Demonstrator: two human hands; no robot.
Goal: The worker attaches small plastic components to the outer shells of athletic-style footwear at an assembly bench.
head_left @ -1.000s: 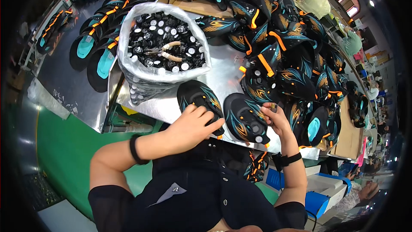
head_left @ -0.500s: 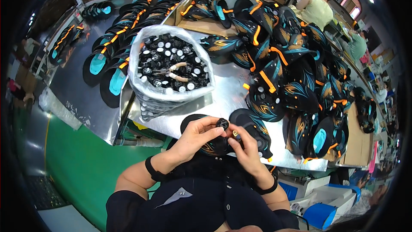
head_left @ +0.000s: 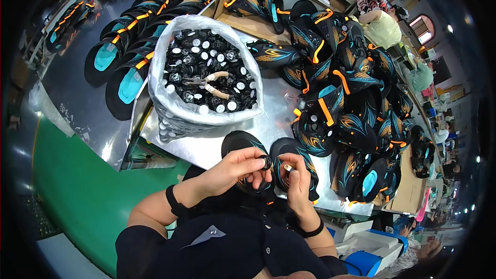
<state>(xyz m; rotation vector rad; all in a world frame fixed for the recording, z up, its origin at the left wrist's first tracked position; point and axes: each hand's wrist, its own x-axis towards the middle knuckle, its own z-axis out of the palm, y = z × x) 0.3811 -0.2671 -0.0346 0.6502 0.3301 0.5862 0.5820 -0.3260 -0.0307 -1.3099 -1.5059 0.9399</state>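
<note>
Between the thumb and fingers of my left hand (head_left: 242, 166) is a small round black part (head_left: 265, 162). Just to its right, my right hand (head_left: 298, 180) pinches a small piece with a pale, brass-coloured tip (head_left: 288, 167); its kind is too small to make out. Under and behind both hands lie two black shoes (head_left: 239, 140) at the table's near edge. Beyond my left hand stands a clear plastic bag (head_left: 163, 104) full of small black round parts, several showing white discs. Pliers (head_left: 217, 86) with tan-wrapped handles rest on those parts.
A heap of black shoes (head_left: 356, 119) with orange loops covers the right side of the metal table (head_left: 181, 147). Rows of shoes with teal insoles (head_left: 132, 89) stand at the left. Cardboard (head_left: 408, 188) edges the right end. A co-worker in yellow (head_left: 383, 30) sits far right.
My hands have moved slightly apart, and the right fingers have drawn away from the black part. The view has shifted a little, so the table scene sits differently.
</note>
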